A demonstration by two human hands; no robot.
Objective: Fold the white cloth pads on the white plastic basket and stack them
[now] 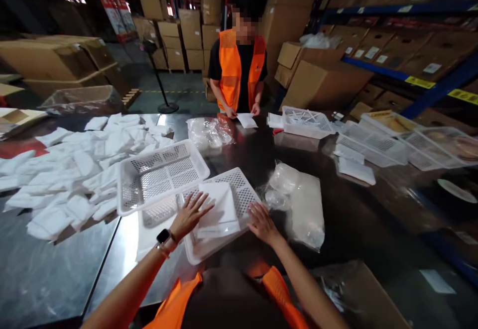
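My left hand [189, 215] is open, its fingers spread over the left edge of a flat white packet [220, 207] with a clear strip along its near side. That packet lies in a shallow white perforated plastic basket [244, 192]. At the basket's right rim is my right hand [262, 223], open, with fingers apart and nothing in it. Whether either hand presses on what lies below it, I cannot tell. A second white basket [164, 172] stands tilted at the upper left, partly over the first one's side.
Many white packets [82, 169] are heaped on the left. Clear bags [306, 204] with white contents lie to the right, another bag [211, 132] farther back. Across the table, a co-worker [239, 70] in an orange vest holds a white packet [247, 120]. More baskets [308, 122] stand at right.
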